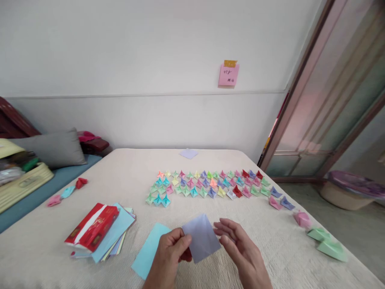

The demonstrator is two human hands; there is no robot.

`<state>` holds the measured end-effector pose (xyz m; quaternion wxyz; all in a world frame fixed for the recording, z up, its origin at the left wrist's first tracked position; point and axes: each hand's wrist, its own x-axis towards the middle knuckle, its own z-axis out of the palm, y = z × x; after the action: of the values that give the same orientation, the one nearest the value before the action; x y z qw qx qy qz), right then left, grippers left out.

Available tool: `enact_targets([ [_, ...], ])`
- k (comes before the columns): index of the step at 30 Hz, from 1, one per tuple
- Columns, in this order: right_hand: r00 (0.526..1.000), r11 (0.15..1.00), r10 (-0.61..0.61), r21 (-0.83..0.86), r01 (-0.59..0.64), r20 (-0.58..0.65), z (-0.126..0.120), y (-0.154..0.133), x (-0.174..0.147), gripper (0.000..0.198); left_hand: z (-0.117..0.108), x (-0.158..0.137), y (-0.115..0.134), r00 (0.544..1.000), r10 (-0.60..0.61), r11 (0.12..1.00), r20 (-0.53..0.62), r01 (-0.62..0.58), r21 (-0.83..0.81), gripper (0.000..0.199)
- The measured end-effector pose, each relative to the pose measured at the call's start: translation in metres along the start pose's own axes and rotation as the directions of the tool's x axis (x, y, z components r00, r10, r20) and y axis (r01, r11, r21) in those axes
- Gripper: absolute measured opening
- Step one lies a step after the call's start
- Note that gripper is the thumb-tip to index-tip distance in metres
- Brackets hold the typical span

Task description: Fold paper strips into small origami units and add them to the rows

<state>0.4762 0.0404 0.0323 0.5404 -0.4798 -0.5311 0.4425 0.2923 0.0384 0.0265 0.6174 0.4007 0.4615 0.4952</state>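
Observation:
A square of pale purple paper (202, 237) is pinched by its left edge between the thumb and fingers of my left hand (171, 251). Close to the paper's right edge, my right hand (240, 249) has its fingers apart and holds nothing. Beneath my left hand a light blue sheet (150, 251) lies flat on the covered table. Farther back, several small folded paper pieces (194, 192) in many colours stand in rows.
A red packet (93, 226) rests on a stack of coloured paper (116, 237) at the left. Folded green papers (331, 248) line the right edge of the white table cover (126, 168). One purple sheet (189, 153) lies at the back. A pink note (228, 75) is taped to the wall.

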Motion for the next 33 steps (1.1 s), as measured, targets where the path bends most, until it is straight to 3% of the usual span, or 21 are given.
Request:
enact_targets([
  [3,0.968,0.941,0.209,0.241,-0.239,0.14,0.005,-0.005,0.004,0.036,0.005,-0.001,0.002,0.999,-0.009,0.98,0.04,0.001,0.201,0.027],
  [5,0.938,0.883,0.27,0.333,-0.331,0.217,0.008,0.0,0.006,0.046,0.009,-0.002,0.004,0.997,-0.011,0.951,0.077,-0.013,0.308,0.027],
  [8,0.907,0.835,0.346,0.362,-0.414,0.239,0.008,0.01,0.008,0.054,0.012,-0.003,0.006,0.992,0.003,0.941,0.123,-0.044,0.336,0.027],
  [12,0.919,0.856,0.349,0.337,-0.392,0.183,0.006,0.017,0.01,0.048,0.013,-0.003,0.003,0.992,0.014,0.965,0.126,-0.046,0.259,0.028],
  [18,0.937,0.875,0.317,0.336,-0.349,0.148,0.006,0.014,0.007,0.048,0.014,-0.003,-0.006,0.975,-0.135,0.975,0.179,0.098,0.198,0.024],
  [26,0.951,0.91,0.284,0.276,-0.308,0.124,0.003,-0.002,0.007,0.035,0.0,0.005,-0.012,0.992,-0.066,0.995,0.106,0.057,0.084,0.021],
  [33,0.884,0.868,0.351,0.247,-0.431,0.309,0.001,0.012,0.012,0.031,0.005,0.002,-0.009,0.997,-0.052,0.999,0.058,0.051,0.015,0.02],
])
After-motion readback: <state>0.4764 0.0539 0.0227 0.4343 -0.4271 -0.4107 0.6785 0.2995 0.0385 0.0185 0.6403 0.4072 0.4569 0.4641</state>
